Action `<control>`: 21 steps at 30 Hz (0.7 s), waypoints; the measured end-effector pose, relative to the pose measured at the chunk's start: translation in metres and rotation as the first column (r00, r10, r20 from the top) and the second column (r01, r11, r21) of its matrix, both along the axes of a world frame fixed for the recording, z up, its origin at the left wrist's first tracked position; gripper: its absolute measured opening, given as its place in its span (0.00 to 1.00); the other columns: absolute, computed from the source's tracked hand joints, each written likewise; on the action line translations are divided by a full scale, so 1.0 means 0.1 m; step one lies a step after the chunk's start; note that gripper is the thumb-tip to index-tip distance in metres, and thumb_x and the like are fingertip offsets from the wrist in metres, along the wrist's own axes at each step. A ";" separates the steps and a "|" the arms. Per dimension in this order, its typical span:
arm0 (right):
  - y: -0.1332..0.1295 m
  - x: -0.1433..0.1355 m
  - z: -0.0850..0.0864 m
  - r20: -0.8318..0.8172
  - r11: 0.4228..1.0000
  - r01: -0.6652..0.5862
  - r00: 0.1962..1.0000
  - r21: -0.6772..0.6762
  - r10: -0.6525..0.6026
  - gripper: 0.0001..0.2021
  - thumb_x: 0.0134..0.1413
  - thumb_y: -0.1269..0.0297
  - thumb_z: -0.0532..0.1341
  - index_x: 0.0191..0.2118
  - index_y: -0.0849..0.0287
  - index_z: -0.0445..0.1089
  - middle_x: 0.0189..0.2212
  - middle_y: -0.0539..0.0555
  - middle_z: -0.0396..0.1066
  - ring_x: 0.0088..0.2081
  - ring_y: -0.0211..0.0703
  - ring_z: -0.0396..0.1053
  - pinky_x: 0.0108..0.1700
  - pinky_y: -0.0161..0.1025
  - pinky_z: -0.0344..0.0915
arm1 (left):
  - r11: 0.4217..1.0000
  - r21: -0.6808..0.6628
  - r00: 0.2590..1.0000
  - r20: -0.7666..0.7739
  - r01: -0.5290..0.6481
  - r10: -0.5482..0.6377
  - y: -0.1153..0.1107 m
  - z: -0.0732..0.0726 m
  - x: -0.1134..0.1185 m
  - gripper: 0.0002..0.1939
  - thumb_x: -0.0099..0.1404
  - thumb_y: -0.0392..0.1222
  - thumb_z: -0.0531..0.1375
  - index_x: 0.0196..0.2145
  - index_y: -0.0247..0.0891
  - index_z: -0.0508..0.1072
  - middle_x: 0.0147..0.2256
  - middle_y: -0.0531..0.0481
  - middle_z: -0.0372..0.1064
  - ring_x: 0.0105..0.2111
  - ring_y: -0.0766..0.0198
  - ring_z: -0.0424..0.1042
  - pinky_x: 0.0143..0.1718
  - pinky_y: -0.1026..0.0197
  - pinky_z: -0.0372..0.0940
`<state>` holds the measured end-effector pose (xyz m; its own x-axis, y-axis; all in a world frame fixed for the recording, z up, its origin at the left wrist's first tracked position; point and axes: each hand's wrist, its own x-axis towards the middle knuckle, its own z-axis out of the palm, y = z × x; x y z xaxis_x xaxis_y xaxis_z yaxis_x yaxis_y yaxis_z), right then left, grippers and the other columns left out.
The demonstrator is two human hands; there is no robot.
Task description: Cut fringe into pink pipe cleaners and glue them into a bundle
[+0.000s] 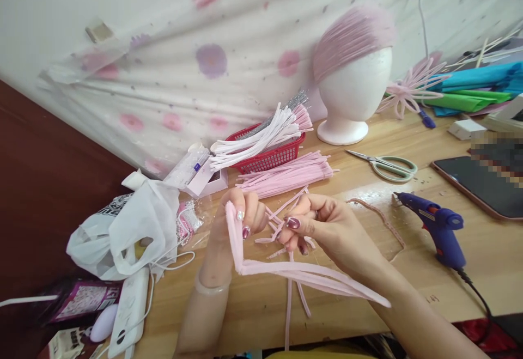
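My left hand (247, 212) is closed round one end of a bundle of pink fuzzy stems (286, 269), which bends sharply below it and runs right, its free ends in front of my right wrist. My right hand (312, 225) is beside it, thumb and fingertips pressed together; what it holds, if anything, is too small to tell. Loose pink stems (289, 304) lie on the table behind and below the hands. A larger pile of pink stems (286, 176) lies just beyond them.
On the wooden table (253, 315) are a red basket (272, 157) of white and pink stems, a foam head (353, 86) with a pink covering, scissors (388, 167), a blue glue gun (439, 225), a phone (482, 184) and a white bag (134, 233) at left.
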<state>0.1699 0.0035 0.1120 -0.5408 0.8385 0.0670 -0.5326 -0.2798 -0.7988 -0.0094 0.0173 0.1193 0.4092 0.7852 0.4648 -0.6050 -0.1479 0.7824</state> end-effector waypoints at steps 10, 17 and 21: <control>-0.02 0.09 -0.07 -0.262 0.998 0.029 0.964 -0.053 -0.042 0.15 0.50 0.62 0.71 0.38 0.56 0.65 0.18 0.43 0.71 0.19 0.32 0.68 0.24 0.28 0.65 | 0.998 -0.001 0.997 0.021 0.069 -0.069 -0.04 -0.02 0.01 0.15 0.63 0.52 0.63 0.25 0.43 0.68 0.13 0.61 0.46 0.12 0.71 0.45 0.16 0.68 0.48; -0.08 0.17 -0.12 -0.184 0.996 0.027 0.982 -0.087 -0.043 0.23 0.37 0.65 0.76 0.43 0.56 0.73 0.25 0.49 0.79 0.24 0.38 0.75 0.21 0.28 0.68 | 0.995 0.049 0.996 -0.011 0.085 -0.084 -0.09 0.01 0.02 0.10 0.63 0.48 0.64 0.27 0.43 0.71 0.14 0.61 0.46 0.13 0.72 0.45 0.17 0.67 0.49; -0.10 0.16 -0.12 -0.096 0.982 0.151 0.982 -0.111 -0.162 0.17 0.28 0.63 0.79 0.28 0.59 0.76 0.19 0.49 0.76 0.17 0.35 0.71 0.16 0.25 0.64 | 0.995 0.032 0.996 -0.013 0.092 -0.091 -0.12 0.00 -0.01 0.09 0.64 0.47 0.63 0.28 0.44 0.72 0.15 0.60 0.47 0.13 0.72 0.45 0.17 0.67 0.48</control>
